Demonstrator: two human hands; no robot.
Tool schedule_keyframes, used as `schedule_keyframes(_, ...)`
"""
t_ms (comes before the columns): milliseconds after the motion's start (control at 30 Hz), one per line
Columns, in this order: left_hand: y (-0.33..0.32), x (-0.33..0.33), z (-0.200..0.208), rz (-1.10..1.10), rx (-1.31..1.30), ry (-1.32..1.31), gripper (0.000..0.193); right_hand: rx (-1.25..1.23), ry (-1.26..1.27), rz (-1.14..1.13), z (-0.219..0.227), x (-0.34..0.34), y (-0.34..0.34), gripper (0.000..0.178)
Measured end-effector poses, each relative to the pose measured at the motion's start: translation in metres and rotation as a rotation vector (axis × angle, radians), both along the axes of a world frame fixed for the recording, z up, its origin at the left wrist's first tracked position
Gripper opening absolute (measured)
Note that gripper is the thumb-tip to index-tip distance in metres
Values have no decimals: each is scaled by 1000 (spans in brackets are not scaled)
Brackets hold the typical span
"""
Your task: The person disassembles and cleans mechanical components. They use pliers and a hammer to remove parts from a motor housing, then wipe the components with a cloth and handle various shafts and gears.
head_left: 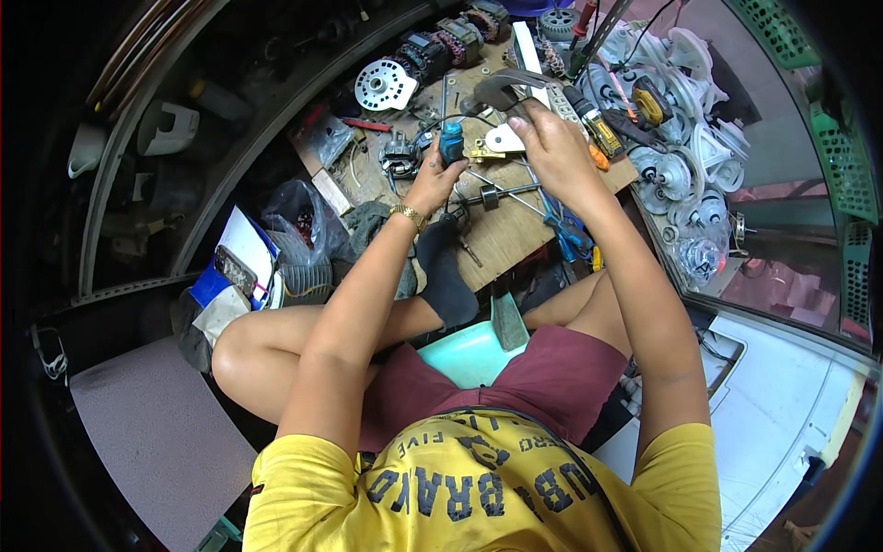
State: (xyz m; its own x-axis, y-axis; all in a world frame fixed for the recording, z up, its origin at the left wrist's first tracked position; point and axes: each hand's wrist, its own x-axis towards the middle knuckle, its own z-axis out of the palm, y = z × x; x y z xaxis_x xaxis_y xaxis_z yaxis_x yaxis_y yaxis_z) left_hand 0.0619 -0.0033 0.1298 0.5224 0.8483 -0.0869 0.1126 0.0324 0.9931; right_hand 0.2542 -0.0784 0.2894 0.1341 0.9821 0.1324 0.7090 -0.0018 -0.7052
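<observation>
My left hand [432,184], with a gold watch at the wrist, is closed round a blue-and-black tool handle [451,143]; its working end is hard to make out. In my right hand [556,152] is a dark, curved, flat-looking tool [501,92], its exact kind unclear. Below the right fingers lies a white rounded plate [504,139] beside a brass-coloured bracket [486,153]. A small metal motor assembly [398,155] with wires sits just left of my left hand. A metal shaft with a dark cylinder [490,196] rests on the wooden board [501,239] nearer to me.
Motor stators [457,41] and a white perforated disc [384,85] stand at the back. White plastic parts [676,170] are heaped on the right. A yellow-and-black tube [602,133] and blue-handled pliers [572,235] lie close by. A phone [236,270] is at left.
</observation>
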Motion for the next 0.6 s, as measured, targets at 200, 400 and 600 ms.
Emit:
schedule_keyframes(200, -7, 5, 3, 97, -51, -75, 61, 11, -70, 50, 9, -11, 20, 36)
schedule_keyframes(400, -2, -4, -3, 185, -71, -55, 45, 380, 112, 66, 72, -28, 45, 30)
schedule_keyframes(600, -7, 9, -12, 148, 52, -34, 55, 57, -260, 132, 8, -36, 50, 32)
